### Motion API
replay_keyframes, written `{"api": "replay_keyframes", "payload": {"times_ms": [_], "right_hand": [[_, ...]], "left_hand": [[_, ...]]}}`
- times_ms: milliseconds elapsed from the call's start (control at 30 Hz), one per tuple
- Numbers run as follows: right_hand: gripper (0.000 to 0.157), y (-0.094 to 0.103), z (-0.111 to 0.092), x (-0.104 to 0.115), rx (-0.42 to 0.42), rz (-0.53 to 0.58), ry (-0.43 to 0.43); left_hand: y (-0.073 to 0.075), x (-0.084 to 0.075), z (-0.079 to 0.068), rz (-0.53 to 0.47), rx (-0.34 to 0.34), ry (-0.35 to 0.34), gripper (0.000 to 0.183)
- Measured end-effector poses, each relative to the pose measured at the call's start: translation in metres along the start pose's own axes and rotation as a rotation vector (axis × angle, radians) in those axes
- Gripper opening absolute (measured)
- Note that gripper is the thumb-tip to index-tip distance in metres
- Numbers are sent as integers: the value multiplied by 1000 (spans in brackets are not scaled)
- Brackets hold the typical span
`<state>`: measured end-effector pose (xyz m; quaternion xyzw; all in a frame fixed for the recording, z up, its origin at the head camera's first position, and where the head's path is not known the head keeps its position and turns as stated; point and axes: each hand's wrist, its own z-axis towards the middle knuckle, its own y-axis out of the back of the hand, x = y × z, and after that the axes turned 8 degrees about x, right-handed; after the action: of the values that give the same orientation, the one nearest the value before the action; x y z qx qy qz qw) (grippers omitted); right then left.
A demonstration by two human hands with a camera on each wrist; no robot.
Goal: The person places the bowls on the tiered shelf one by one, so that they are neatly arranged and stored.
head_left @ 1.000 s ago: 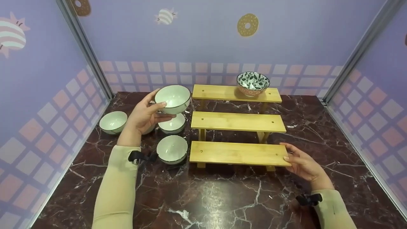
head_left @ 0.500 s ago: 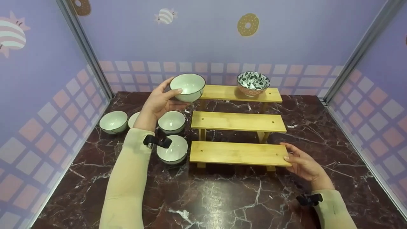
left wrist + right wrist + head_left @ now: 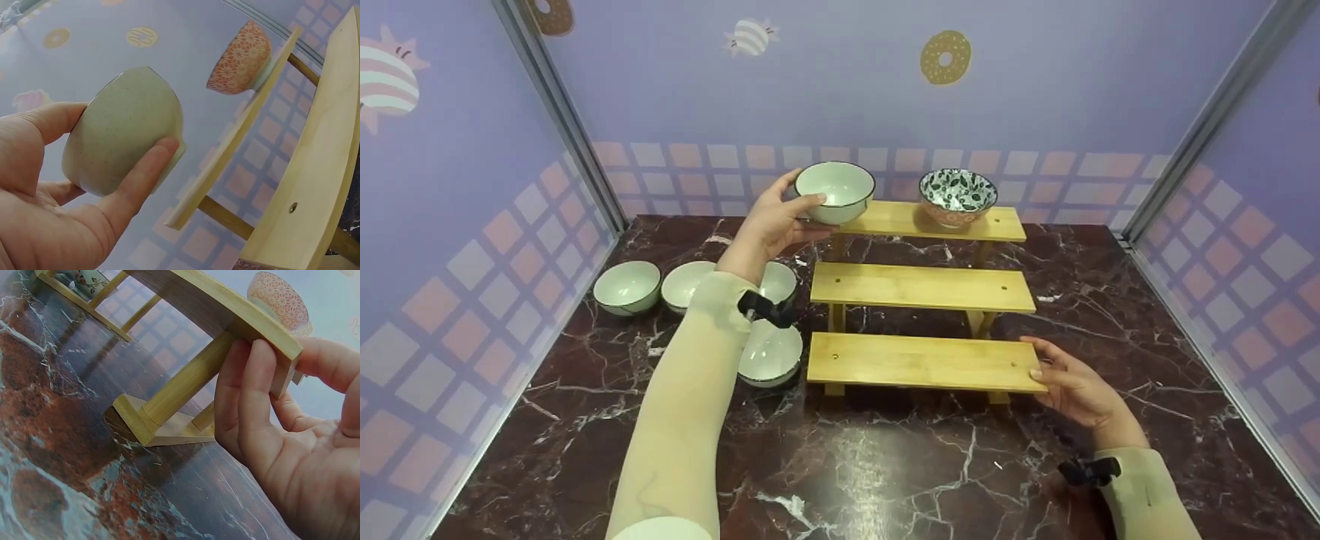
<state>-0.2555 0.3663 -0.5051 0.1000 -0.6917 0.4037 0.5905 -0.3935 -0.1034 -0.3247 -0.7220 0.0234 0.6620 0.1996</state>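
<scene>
My left hand (image 3: 780, 221) grips a pale green-white bowl (image 3: 835, 193) with a dark rim, thumb over the rim and fingers beneath. The bowl overlaps the left end of the top step in the head view; the left wrist view shows its plain outside (image 3: 126, 132) beside that step's end. A three-step wooden display rack (image 3: 922, 361) stands on the table. A patterned bowl (image 3: 958, 199), red outside with dark leaves inside, sits toward the right of the top step. My right hand (image 3: 1076, 386) pinches the right end of the lowest step, fingers under the board (image 3: 247, 304).
Several more pale bowls stand left of the rack: one at far left (image 3: 628, 289), one beside it (image 3: 686, 285), others partly behind the left forearm (image 3: 771, 352). Dark marbled tabletop (image 3: 900, 465) extends in front. Purple panel walls (image 3: 840, 90) enclose the back and sides.
My left hand has carried the pale bowl right and upward, from above the other bowls to the top step's left end. My right hand has stayed on the lowest step.
</scene>
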Motion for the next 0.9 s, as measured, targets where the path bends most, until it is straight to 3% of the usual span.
{"api": "replay_keyframes", "payload": {"times_ms": [500, 900], "right_hand": [[51, 2, -1, 0, -22, -4, -18], [53, 3, -1, 0, -2, -2, -16]], "left_hand": [[-30, 10, 33, -16, -16, 6, 84], [-43, 22, 48, -2, -33, 18, 83]]}}
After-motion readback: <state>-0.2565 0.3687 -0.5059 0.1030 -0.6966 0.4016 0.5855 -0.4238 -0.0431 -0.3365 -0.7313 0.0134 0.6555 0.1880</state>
